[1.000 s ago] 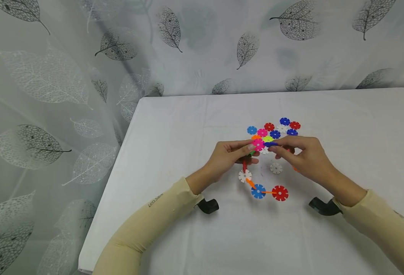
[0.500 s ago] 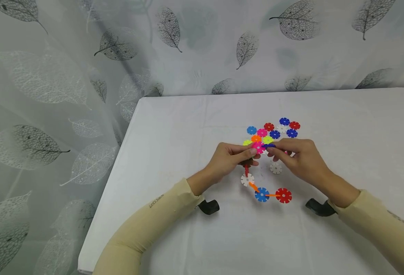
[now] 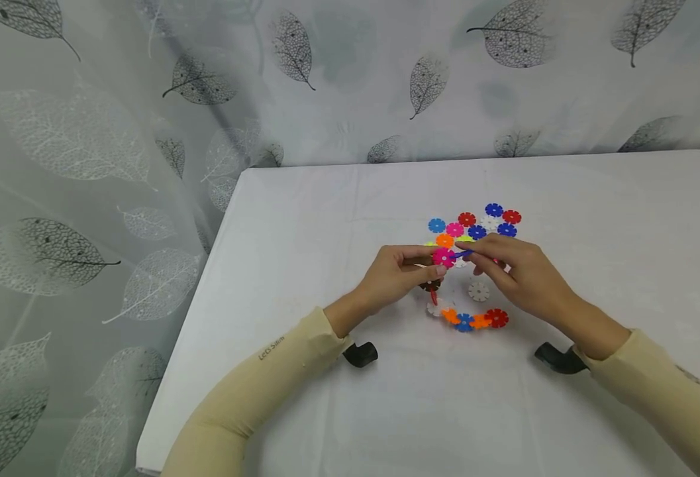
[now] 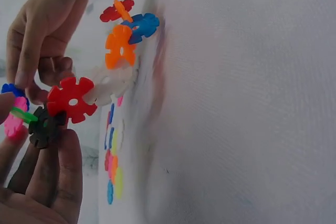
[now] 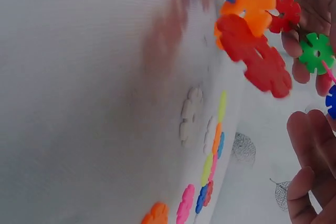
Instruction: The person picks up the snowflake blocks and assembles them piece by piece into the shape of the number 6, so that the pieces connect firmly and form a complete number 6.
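My left hand (image 3: 400,275) pinches a pink notched plastic disc (image 3: 444,258) at the upper end of a linked chain of discs. My right hand (image 3: 519,268) pinches a dark blue disc (image 3: 461,254) edge-on against the pink one. In the left wrist view, a green disc (image 4: 23,115) joins the pink to a black disc (image 4: 44,128), which lies against the left fingers. From there a red disc (image 4: 72,100), a white disc (image 4: 109,85), an orange disc (image 4: 119,48) and a blue disc (image 4: 143,27) follow. Another orange disc (image 3: 480,322) and a red disc (image 3: 497,318) end the chain.
Loose discs lie on the white-covered table (image 3: 338,218) beyond the hands, among them a light blue disc (image 3: 436,226), a red disc (image 3: 512,216) and an orange disc (image 3: 444,241). A white disc (image 3: 479,291) lies between the hands. A leaf-patterned curtain (image 3: 350,79) hangs behind.
The chain's hanging end has swung up and twisted, so its orange discs now show their faces. The pink disc has shifted slightly left, and the blue disc in the right hand has tilted.
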### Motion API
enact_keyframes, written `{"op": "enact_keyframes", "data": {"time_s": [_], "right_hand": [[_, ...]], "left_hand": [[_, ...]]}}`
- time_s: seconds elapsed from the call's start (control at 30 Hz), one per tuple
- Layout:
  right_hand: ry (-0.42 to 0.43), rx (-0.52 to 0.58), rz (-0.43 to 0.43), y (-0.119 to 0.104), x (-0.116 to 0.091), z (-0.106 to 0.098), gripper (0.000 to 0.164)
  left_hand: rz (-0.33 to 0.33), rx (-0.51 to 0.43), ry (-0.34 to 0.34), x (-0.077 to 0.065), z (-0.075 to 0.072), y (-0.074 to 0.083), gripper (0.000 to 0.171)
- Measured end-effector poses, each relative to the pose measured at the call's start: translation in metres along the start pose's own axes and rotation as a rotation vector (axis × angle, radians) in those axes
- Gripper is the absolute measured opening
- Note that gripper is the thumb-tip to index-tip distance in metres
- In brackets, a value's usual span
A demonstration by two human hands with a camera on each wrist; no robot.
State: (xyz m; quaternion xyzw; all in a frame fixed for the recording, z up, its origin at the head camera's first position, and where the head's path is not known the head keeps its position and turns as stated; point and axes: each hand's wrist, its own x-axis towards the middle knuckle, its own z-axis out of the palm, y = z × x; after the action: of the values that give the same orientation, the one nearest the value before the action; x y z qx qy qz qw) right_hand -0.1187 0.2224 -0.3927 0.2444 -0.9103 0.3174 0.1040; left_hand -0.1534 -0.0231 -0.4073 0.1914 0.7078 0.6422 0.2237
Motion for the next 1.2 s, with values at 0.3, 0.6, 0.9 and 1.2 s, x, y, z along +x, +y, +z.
{"op": "enact_keyframes", "data": {"time_s": [0.3, 0.6, 0.9, 1.2], "right_hand": [[0.006, -0.006, 0.085, 0.01, -0.004, -0.005, 0.061], [0.072, 0.024, 0.203, 0.031, -0.011, -0.013, 0.06], [0.045, 0.037, 0.403, 0.051, -0.016, -0.02, 0.049], [-0.214, 0.022, 0.532, 0.067, -0.016, -0.017, 0.052]], "left_hand": [[0.054, 0.067, 0.016, 0.0, -0.005, -0.002, 0.045], [0.018, 0.117, 0.025, 0.001, -0.011, -0.004, 0.042], [-0.119, 0.053, 0.043, 0.004, -0.013, -0.002, 0.039], [-0.211, -0.012, 0.01, 0.004, -0.014, -0.001, 0.034]]}}
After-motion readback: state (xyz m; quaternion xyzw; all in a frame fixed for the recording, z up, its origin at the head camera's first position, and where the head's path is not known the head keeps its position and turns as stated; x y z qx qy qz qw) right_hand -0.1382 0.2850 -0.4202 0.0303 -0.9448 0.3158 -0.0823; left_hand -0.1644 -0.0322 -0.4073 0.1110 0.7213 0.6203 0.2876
